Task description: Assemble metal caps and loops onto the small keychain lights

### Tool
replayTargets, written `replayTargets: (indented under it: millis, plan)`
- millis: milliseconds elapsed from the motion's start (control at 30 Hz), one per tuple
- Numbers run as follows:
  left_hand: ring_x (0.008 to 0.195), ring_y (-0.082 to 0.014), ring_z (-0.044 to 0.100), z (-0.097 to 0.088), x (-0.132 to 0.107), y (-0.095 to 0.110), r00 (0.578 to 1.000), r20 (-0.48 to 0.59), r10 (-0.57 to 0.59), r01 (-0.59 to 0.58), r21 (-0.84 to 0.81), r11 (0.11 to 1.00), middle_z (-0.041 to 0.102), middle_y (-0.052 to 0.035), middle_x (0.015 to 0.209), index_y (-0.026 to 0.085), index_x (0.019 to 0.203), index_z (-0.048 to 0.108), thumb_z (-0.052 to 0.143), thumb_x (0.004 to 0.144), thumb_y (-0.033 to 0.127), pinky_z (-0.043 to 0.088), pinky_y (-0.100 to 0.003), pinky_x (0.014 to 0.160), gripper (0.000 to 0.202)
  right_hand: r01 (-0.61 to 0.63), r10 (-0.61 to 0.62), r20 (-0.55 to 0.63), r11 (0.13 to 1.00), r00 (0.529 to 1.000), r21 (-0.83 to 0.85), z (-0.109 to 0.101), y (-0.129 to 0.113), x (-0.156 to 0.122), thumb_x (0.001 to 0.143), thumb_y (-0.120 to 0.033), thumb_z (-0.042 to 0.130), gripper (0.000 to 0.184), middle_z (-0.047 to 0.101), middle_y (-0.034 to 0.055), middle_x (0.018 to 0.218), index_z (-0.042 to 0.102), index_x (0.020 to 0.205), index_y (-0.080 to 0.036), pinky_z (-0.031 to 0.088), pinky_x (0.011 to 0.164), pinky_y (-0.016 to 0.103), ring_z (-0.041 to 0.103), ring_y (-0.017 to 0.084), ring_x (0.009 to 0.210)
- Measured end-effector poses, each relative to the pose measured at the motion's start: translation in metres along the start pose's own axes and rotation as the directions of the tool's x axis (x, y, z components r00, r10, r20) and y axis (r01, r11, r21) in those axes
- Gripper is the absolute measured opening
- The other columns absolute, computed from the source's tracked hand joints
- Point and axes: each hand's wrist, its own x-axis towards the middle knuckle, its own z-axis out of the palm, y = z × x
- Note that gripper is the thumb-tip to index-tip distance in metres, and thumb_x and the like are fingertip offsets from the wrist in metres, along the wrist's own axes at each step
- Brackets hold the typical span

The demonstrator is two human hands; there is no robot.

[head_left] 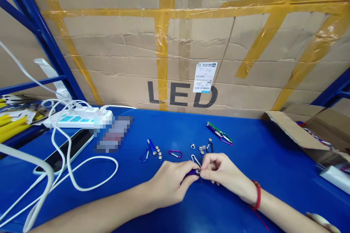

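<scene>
Your left grip (169,182) wraps the purple tube (192,172), well in from the table's (169,127) back edge, seemingly to steady it; your right grip (224,171) pinches its metal end (198,170), perhaps for finer control; nearer that edge, the blue penlight (151,146), purple carabiner (175,153) and button cells (159,153) lie loose, probably for easy reach.

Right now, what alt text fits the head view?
Left hand holding a small purple cylinder, right hand at its metal end, over a blue table bearing carabiners and silver discs; behind stands taped cardboard lettered LED.
</scene>
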Motion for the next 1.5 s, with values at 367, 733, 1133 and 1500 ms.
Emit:
replayTargets:
  millis: [367, 733, 1133, 1500]
  plan:
    - [0.074, -0.0120, 0.062, 0.001, 0.000, 0.000, 1.000, -0.012, 0.018, -0.018, -0.011, 1.000, 0.065, 0.0007, 0.091, 0.019, 0.100, 0.053, 0.042, 0.087, 0.019, 0.042, -0.019, 0.063, 0.017, 0.009, -0.009, 0.008, 1.000, 1.000, -0.008, -0.003, 0.004, 0.003, 0.050, -0.035, 0.078, 0.034, 0.048, -0.0049, 0.042, 0.054, 0.058, -0.012, 0.030, 0.036, 0.013, 0.040, 0.003, 0.038]
    - [0.076, -0.0121, 0.062, 0.002, -0.001, 0.000, 1.000, -0.014, 0.023, -0.023, -0.001, 1.000, 0.065, 0.0007, 0.095, 0.019, 0.103, 0.053, 0.042, 0.088, 0.020, 0.043, -0.019, 0.064, 0.019, -0.003, 0.003, -0.003, 1.000, 1.000, 0.014, -0.002, 0.000, 0.001, 0.048, -0.034, 0.079, 0.035, 0.048, -0.0053, 0.041, 0.054, 0.058, -0.012, 0.029, 0.035, 0.014, 0.040, 0.004, 0.037]
    - [0.073, -0.0131, 0.062, -0.001, 0.001, 0.001, 1.000, -0.005, -0.001, 0.001, 0.016, 1.000, 0.066, -0.0002, 0.093, 0.019, 0.103, 0.055, 0.041, 0.088, 0.020, 0.042, -0.020, 0.061, 0.020, -0.003, 0.002, -0.016, 1.000, 1.000, -0.011, 0.001, -0.009, -0.001, 0.045, -0.033, 0.079, 0.035, 0.045, -0.0063, 0.037, 0.053, 0.054, -0.013, 0.024, 0.033, 0.014, 0.035, 0.002, 0.033]
    - [0.073, -0.0137, 0.062, -0.001, 0.002, 0.002, 1.000, 0.022, -0.019, 0.019, 0.000, 1.000, 0.066, -0.0017, 0.093, 0.019, 0.103, 0.054, 0.038, 0.089, 0.021, 0.044, -0.020, 0.063, 0.021, 0.038, -0.038, 0.019, 0.999, 0.999, 0.014, -0.003, 0.000, 0.002, 0.054, -0.034, 0.077, 0.032, 0.045, -0.0068, 0.040, 0.056, 0.066, -0.013, 0.027, 0.029, 0.011, 0.037, 0.003, 0.034]
